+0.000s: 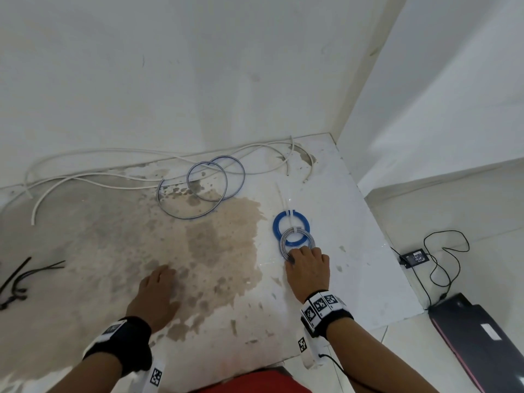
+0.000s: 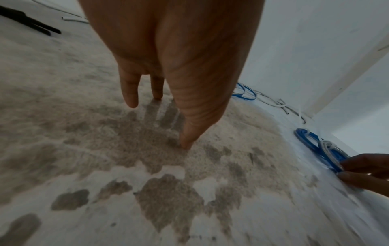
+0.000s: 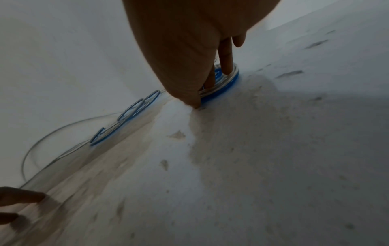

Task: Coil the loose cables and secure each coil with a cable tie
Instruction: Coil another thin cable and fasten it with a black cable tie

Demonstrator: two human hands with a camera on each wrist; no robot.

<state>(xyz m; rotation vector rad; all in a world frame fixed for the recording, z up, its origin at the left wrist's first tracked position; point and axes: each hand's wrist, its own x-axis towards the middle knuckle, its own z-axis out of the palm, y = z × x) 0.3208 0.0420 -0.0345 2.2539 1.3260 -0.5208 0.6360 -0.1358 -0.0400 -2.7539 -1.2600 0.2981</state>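
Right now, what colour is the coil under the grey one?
Blue coil, tied with a white cable tie; clearest in the head view.

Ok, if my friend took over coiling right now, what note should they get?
Left hand: open, fingers straight on the stained white tabletop, holding nothing.
Right hand: fingers resting on the small grey-white cable coil, which overlaps the tight blue cable coil on the table's right side.
Done: both those coils look tied with white cable ties.
Left: the loose blue-and-white looped cable and the long white cables along the wall edge are neither coiled tightly nor tied.
Black cable ties lie at the table's left edge.
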